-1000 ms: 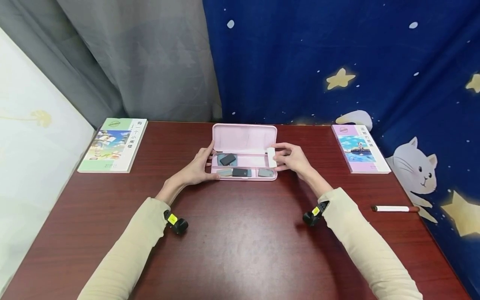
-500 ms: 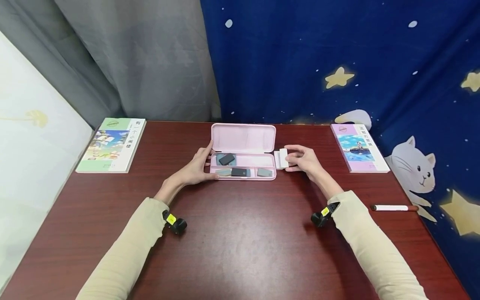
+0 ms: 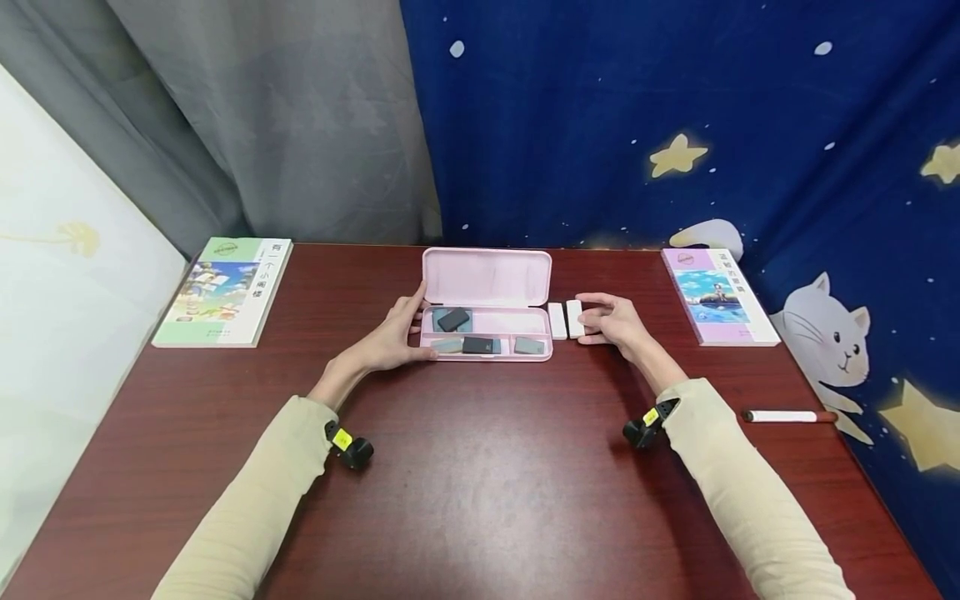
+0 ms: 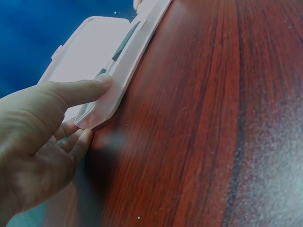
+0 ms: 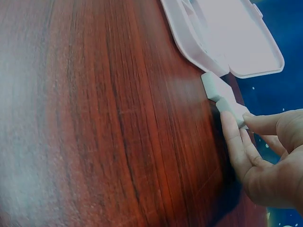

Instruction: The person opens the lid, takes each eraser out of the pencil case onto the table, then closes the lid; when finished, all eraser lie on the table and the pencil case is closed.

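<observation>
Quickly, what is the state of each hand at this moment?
Left hand: closed, gripping the left end of the open pink case.
Right hand: closed, pinching the white block farther from the case.

Pink case (image 3: pixel 510 320), 2 wht blocks (image 3: pixel 557 322) (image 3: pixel 573 320), dk-red grained tbl (image 3: pixel 480 467)

Your right hand (image 3: pixel 615 323) is now farther right, its gripped white block (image 3: pixel 574 318) no longer over the right end of the pink case (image 3: pixel 487 278) as a second ago. Half a second ago it overlapped the other white block (image 3: pixel 557 321); now, seen from the head, a thin dark strip parts them.
</observation>
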Tool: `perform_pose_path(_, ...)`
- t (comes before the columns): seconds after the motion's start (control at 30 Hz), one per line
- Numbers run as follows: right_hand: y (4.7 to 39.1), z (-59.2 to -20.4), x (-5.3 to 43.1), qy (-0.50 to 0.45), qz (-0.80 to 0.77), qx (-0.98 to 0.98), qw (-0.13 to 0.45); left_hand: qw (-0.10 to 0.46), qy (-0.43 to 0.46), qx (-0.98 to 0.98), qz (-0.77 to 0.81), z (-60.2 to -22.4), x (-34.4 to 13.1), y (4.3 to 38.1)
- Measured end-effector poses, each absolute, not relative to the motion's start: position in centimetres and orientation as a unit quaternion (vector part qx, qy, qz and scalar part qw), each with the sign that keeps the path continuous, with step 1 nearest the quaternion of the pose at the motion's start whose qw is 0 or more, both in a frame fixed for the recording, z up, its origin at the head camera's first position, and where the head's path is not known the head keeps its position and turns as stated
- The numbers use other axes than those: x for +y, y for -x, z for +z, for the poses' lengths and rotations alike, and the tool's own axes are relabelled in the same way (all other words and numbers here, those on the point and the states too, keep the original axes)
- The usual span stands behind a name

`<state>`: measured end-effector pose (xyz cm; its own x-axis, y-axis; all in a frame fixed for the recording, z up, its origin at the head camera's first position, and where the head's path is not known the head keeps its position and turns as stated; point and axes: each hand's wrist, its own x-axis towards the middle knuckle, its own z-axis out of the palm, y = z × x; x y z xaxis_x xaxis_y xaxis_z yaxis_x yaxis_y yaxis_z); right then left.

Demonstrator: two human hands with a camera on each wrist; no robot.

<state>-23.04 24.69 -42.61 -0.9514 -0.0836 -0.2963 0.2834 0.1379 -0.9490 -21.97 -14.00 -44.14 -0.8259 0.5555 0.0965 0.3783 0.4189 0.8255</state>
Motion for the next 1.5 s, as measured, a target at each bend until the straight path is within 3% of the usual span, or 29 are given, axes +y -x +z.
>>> perform_pose_path(0.63,23.8,-42.2,24.0,-0.071,-0.572,0.809,0.112,0.093,-0.281,0.834,0.466,-44.0,-14.0,22.0)
perform_pose_path(0.93,24.1,-42.4,24.1,-0.072,-0.582,0.799,0.134,0.089,-0.282,0.830,0.472,-44.3,-14.1,22.0)
perform_pose_path(1.5,23.2,-43.6,24.2,-0.048,-0.590,0.803,0.066,0.086,-0.271,0.827,0.486,-44.2,-13.8,21.6)
